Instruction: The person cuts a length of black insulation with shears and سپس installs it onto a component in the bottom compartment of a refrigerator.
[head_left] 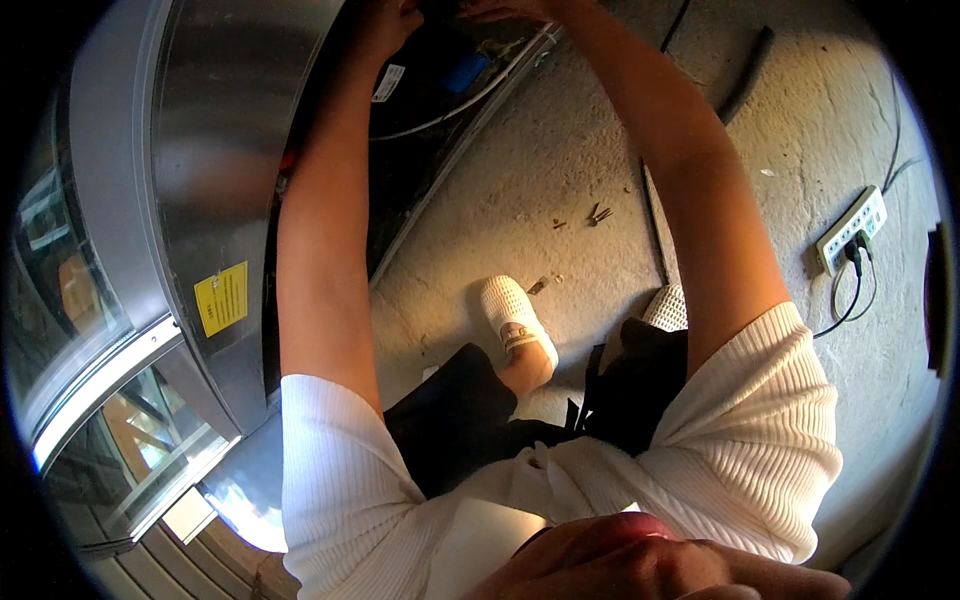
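Both my arms reach to the top edge, into the dark recess of a metal appliance (205, 150). My left hand (393, 22) has bent fingers at the recess; whatever is in them is hidden. My right hand (510, 10) is just to its right, fingers stretched toward the left, partly cut off by the frame. Below them are a white label (388, 83), a blue component (465, 73) and a pale cable (430, 122). A yellow label (220, 298) is stuck on the steel panel beside my left arm.
A white power strip (850, 230) with plugged-in black cords lies on the concrete floor (540, 190) at right. A dark hose (748, 75) and small metal bits (598, 215) lie nearby. Glass-fronted panels (130, 450) stand at left. My white shoes (510, 310) are below me.
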